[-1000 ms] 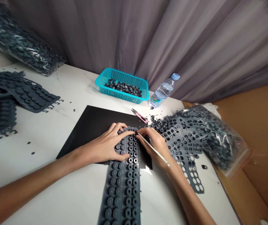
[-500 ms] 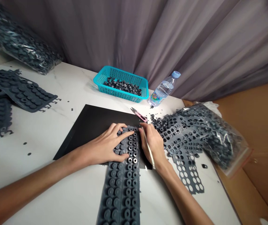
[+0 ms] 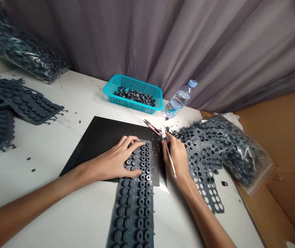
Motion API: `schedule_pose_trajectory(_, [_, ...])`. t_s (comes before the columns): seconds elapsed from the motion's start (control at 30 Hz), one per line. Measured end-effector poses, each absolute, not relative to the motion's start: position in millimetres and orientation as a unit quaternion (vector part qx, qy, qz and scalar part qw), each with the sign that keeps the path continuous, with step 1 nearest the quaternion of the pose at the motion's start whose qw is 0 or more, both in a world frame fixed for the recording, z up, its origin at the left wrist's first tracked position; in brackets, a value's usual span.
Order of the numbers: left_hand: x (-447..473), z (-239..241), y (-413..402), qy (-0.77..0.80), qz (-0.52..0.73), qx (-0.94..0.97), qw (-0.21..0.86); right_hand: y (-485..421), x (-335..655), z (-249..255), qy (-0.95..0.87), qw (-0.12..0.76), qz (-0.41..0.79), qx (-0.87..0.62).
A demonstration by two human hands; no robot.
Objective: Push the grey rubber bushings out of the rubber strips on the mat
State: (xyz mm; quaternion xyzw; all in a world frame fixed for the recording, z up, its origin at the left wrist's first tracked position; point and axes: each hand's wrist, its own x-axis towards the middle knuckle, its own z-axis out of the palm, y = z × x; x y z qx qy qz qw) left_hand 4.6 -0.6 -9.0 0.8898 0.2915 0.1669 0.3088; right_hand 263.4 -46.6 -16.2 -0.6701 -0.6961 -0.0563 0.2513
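A long dark grey rubber sheet [image 3: 131, 201] with rows of round, ring-like parts runs from the bottom edge up onto a black mat [image 3: 93, 144]. Across its upper part lies my left hand [image 3: 119, 156], fingers spread and pressing on it. My right hand [image 3: 177, 155] is closed around a thin white stick-like tool [image 3: 171, 161]; its tip is hidden by the fingers. This hand sits just right of the sheet, apart from it, over small dark bits at the mat's right edge. Pink-handled thread snips [image 3: 152, 127] lie just beyond it.
A turquoise basket [image 3: 134, 106] of small dark parts and a water bottle [image 3: 180, 100] stand at the back. Punched sheets [image 3: 201, 144] and a plastic bag [image 3: 243, 165] lie right. More rubber sheets [image 3: 31, 103] and a filled bag [image 3: 28, 51] are left.
My right hand has moved right, away from the sheet's upper edge, with the white tool still in it. My left hand stays on the sheet, its index finger slightly shifted.
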Motion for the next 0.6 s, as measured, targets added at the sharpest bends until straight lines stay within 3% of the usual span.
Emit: schedule_pose_trajectory(0.6, [-1,3,14,0.327,0.156,0.875,0.322,-50,243,-26,-0.749,0.251,-0.035,-0.612])
